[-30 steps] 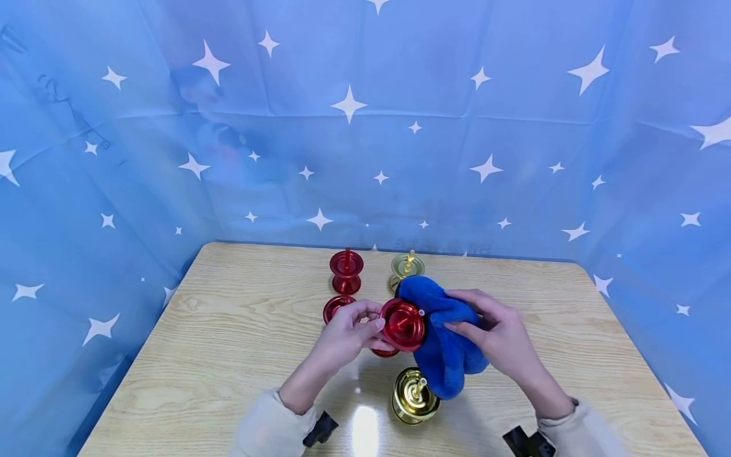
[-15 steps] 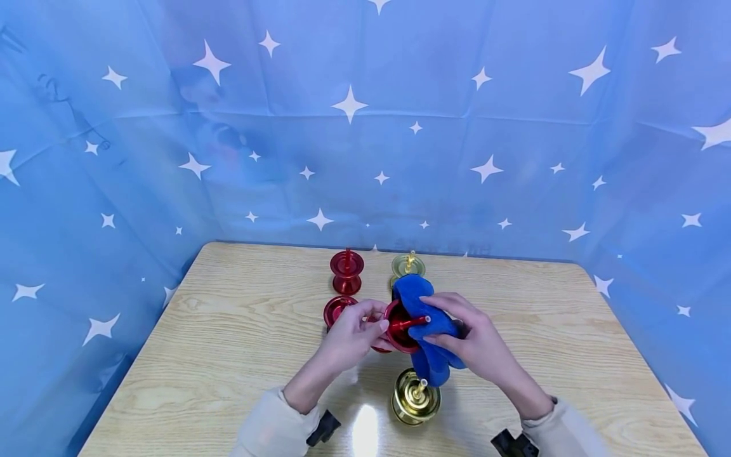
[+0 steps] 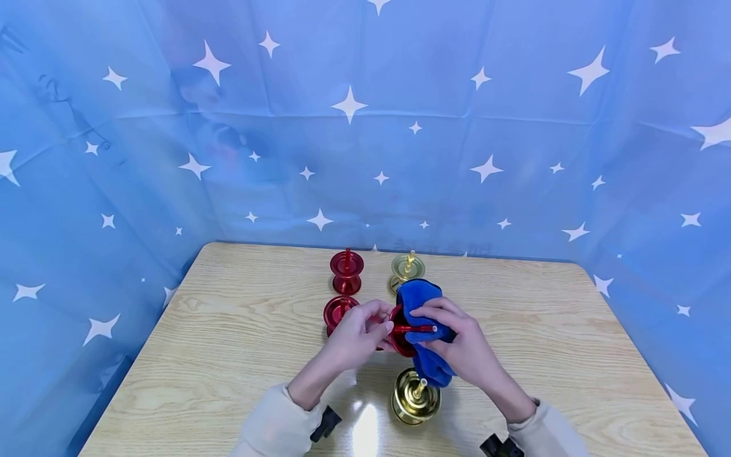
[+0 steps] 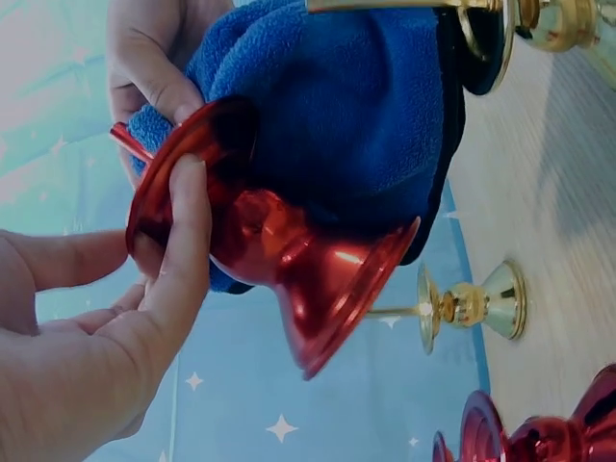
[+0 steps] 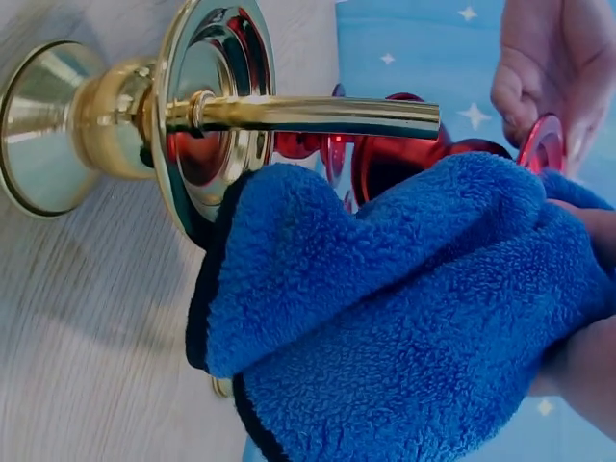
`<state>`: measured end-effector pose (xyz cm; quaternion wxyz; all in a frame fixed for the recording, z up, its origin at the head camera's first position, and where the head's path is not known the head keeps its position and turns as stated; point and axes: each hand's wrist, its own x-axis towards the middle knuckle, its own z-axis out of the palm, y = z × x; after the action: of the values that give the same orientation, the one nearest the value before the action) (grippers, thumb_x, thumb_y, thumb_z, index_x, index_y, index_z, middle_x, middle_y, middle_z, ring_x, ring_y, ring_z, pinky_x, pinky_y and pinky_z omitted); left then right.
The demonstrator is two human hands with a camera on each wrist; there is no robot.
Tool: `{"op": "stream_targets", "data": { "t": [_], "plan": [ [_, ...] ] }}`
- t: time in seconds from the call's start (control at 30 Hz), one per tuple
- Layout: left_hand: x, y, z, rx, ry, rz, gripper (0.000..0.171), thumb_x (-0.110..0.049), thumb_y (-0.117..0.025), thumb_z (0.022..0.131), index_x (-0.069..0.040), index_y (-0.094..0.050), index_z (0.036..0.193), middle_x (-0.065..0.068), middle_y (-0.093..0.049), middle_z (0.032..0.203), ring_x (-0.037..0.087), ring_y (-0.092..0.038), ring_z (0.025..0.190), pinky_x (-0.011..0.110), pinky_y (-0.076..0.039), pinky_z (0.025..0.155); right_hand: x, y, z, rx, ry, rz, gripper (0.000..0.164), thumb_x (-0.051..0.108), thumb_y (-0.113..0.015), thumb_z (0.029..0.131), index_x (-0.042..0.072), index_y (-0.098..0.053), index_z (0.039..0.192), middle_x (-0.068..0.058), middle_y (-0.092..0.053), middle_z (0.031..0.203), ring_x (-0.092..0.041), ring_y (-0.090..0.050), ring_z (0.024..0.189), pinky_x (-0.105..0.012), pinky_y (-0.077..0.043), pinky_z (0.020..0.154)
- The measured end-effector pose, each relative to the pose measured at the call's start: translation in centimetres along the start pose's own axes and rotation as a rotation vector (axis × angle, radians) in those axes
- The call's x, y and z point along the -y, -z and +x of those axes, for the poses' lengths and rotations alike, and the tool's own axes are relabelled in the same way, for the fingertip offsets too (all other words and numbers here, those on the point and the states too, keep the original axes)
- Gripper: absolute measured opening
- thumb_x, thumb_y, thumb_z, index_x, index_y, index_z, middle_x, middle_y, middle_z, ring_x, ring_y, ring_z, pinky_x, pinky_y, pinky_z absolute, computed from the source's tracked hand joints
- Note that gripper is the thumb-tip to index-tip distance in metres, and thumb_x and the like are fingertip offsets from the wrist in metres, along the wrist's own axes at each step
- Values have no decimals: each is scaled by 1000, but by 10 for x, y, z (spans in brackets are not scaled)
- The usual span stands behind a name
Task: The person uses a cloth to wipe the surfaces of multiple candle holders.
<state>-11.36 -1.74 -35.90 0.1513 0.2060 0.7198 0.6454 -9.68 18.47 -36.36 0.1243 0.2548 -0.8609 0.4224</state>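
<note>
Red candleholder (image 4: 322, 294) has tilted rightward, pinched (by its rim) in left hand (image 3: 355, 339).

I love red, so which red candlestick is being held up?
The tilted red candlestick in the left hand; the other two red ones stand upright on the table.

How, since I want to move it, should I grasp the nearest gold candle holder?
Probably take the gold candle holder by its narrow waist, coming from the near side: it stands upright, the wide dish flares above that waist, and the blue cloth hangs close on its far side.
</note>
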Motion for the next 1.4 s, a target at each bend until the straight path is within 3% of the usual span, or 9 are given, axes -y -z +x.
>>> {"op": "stream_targets", "data": {
  "t": [0.27,0.47,0.8,1.0,1.23,1.4],
  "plan": [
    [0,1,3,21,16,-124,24,-2,-51,92,8,-52,114,11,-58,78,34,-64,72,36,-55,62,-1,1,-1,-8,-61,69,38,-8,-74,68,12,-67,99,2,-57,105,-20,-50,102,-29,-46,83],
    [1,-2,4,4,15,-131,22,-1,-53,91,9,-53,110,16,-61,76,38,-64,69,42,-54,62,-3,4,-1,16,-112,131,34,-6,-73,71,13,-67,98,1,-57,105,-22,-49,103,-28,-46,84],
    [2,-4,5,4,26,-179,22,-1,-53,91,10,-53,110,15,-61,75,36,-65,69,37,-55,61,-5,5,1,61,-217,180,28,13,-76,74,19,-67,99,6,-56,107,-19,-46,110,-36,-44,88],
    [3,-4,6,-12,30,-134,23,-2,-53,91,9,-53,112,14,-62,74,35,-65,67,43,-54,57,-4,3,2,39,-213,201,27,10,-77,72,17,-67,96,4,-56,105,-19,-47,108,-31,-44,87],
    [-2,-6,5,-81,18,-60,22,0,-57,88,8,-57,108,17,-64,74,30,-65,62,42,-54,58,-2,10,4,20,-215,212,26,9,-76,73,14,-68,98,1,-57,105,-23,-48,107,-39,-47,85],
    [-3,-7,6,-95,25,-95,20,4,-56,87,10,-58,105,19,-64,71,31,-65,61,38,-55,58,0,20,5,30,-205,232,27,8,-75,74,13,-68,100,1,-57,105,-20,-50,106,-28,-48,83]
  ]
}}
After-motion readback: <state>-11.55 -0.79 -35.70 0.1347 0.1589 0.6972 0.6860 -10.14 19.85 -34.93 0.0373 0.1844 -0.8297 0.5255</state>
